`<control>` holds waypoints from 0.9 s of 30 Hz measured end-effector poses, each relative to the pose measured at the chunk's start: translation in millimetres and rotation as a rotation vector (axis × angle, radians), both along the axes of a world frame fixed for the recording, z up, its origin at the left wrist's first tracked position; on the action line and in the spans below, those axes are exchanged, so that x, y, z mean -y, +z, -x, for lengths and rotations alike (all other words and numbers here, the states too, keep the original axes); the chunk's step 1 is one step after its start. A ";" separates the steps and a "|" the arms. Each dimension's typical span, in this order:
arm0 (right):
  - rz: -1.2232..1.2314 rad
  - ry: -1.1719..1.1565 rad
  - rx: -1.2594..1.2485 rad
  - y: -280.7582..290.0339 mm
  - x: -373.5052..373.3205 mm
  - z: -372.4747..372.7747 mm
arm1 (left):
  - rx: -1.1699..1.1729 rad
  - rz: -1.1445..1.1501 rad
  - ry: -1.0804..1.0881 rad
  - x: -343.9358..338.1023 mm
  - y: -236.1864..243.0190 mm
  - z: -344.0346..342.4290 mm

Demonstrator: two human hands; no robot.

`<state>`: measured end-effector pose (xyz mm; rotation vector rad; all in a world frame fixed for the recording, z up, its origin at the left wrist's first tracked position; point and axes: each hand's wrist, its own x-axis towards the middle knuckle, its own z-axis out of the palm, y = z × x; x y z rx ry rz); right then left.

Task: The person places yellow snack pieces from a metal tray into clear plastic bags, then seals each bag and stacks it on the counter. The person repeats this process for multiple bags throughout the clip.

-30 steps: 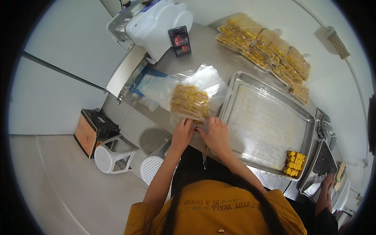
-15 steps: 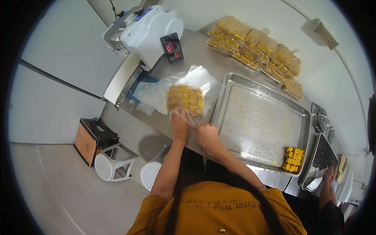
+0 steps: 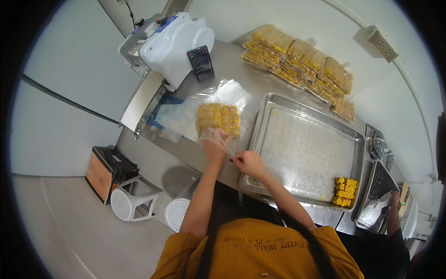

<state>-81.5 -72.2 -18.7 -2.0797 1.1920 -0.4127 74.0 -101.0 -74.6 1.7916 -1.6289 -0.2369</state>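
Observation:
A clear plastic bag (image 3: 237, 95) lies on the metal table, with a flat block of yellow-and-tan food pieces (image 3: 218, 118) inside. At the bag's near end is my left hand (image 3: 215, 148), its fingers partly covered by clear film. They stretch out against the near edge of the pieces. My right hand (image 3: 251, 163) is closed in a pinch on the bag's gathered edge and pulls the film taut toward the right. Just right of it lies a large metal tray (image 3: 306, 149), holding a small cluster of yellow pieces (image 3: 344, 191) in its near right corner.
Filled bags (image 3: 297, 60) are stacked along the wall. A white machine (image 3: 174, 49) stands at the back left, a phone (image 3: 201, 63) leaning on it. Loose plastic bags (image 3: 174, 118) lie left of the block. Another person's arm (image 3: 394, 216) reaches to a smaller tray (image 3: 374, 209). White stools (image 3: 134, 200) stand below.
My right hand has shifted slightly right, stretching the bag's edge. My left fingers have spread a little over the near pieces. The other person's hand has moved at the smaller tray. The view has tilted slightly.

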 end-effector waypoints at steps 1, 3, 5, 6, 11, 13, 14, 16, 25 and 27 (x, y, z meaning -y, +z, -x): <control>-0.104 -0.040 0.101 4.2 8.9 9.1 | -0.021 -0.080 -0.106 -4.9 7.8 -9.1; -0.292 -0.100 0.302 11.8 30.0 24.6 | -0.140 -0.209 -0.197 -16.7 27.8 -23.1; -0.115 -0.192 0.192 16.0 49.9 29.2 | -0.358 -0.283 -0.175 -33.8 51.5 -33.7; -0.029 -0.238 0.136 16.8 56.8 28.0 | -0.343 -0.259 -0.140 -39.5 62.2 -34.4; 0.010 -0.226 0.002 12.1 62.3 1.7 | -0.058 0.184 -0.032 -26.2 91.2 -25.0; -0.003 -0.186 -0.048 10.1 60.5 -5.4 | 0.035 0.089 -0.192 -12.1 87.8 -20.5; -0.025 -0.174 -0.049 9.6 60.7 -7.3 | 0.084 0.046 -0.275 -6.9 84.1 -20.1; -0.056 -0.145 -0.126 9.5 63.4 -9.4 | 0.175 -0.048 -0.357 -1.9 73.6 -21.7; 0.110 -0.305 -0.413 -6.8 62.3 -40.5 | 0.190 -0.144 -0.477 19.0 39.7 -29.6; 0.150 -0.324 -0.377 -14.4 64.0 -41.3 | 0.149 -0.118 -0.552 18.0 43.9 -30.0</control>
